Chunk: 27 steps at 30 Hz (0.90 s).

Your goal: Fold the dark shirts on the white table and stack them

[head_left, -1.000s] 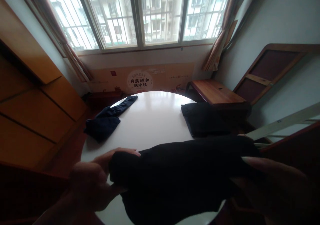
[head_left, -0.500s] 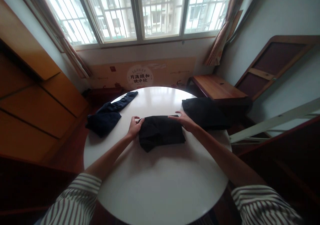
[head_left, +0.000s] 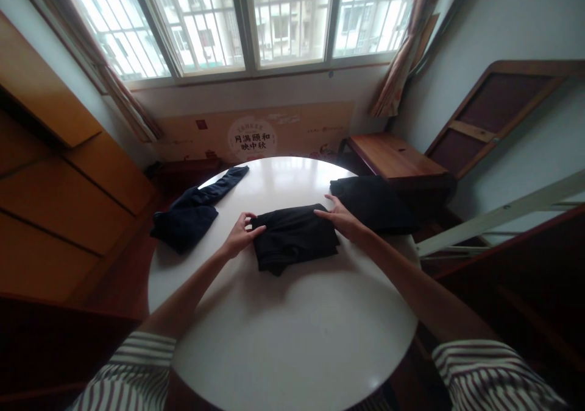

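Note:
A folded black garment (head_left: 295, 239) lies as a flat bundle in the middle of the round white table (head_left: 292, 332); its exact kind does not show. My left hand (head_left: 243, 234) grips its left end, thumb on top and fingers bent around the far corner. At the far right corner, my right hand (head_left: 342, 217) pinches the cloth, thumb on top with the forefinger behind the edge. Some of that hand's fingers are hidden. A small flap of cloth sticks out at the bundle's near left edge.
A dark navy garment (head_left: 187, 222) lies at the table's left edge, one long part stretching toward the back. On the right rests another folded black garment (head_left: 372, 204), overhanging the edge. A wooden bench (head_left: 395, 155) stands beyond, and a pale metal rail (head_left: 498, 213) runs at right.
The bundle's right end has turned slightly toward the far side. My left thumb now lies farther over the cloth, and my right hand has closed on the far right corner.

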Each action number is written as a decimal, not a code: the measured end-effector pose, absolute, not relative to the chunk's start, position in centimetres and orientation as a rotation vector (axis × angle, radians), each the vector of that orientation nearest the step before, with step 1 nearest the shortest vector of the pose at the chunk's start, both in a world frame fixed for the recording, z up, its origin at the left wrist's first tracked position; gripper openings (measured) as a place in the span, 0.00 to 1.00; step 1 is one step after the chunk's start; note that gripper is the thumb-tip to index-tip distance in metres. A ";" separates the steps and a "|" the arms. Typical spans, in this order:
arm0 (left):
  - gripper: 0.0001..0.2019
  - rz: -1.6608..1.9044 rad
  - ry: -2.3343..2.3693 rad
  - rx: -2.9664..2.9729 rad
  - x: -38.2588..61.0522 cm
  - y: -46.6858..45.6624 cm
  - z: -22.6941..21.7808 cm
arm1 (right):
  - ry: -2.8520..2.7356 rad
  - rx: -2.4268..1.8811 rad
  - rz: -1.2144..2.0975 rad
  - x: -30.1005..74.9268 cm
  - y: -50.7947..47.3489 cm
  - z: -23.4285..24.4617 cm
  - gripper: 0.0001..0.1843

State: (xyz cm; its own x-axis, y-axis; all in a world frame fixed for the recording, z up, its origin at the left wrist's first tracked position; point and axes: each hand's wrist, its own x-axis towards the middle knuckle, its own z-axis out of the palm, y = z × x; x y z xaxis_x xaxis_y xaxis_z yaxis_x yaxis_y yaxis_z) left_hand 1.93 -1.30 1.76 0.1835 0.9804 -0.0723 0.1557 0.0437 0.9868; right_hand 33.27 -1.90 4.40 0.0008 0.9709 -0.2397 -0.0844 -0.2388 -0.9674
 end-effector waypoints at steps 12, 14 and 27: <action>0.26 0.451 0.706 2.601 3.1 -7.0 5.4 | -2.175 -1.464 0.082 31.8 -4.6 5.9 0.27; 0.24 0.412 0.680 2.620 2.6 -7.8 4.2 | -2.421 -1.328 0.088 31.0 -4.4 5.0 0.27; 0.23 1.118 1.469 1.779 1.2 -4.0 3.9 | -2.253 -1.654 0.587 32.6 0.8 4.9 0.40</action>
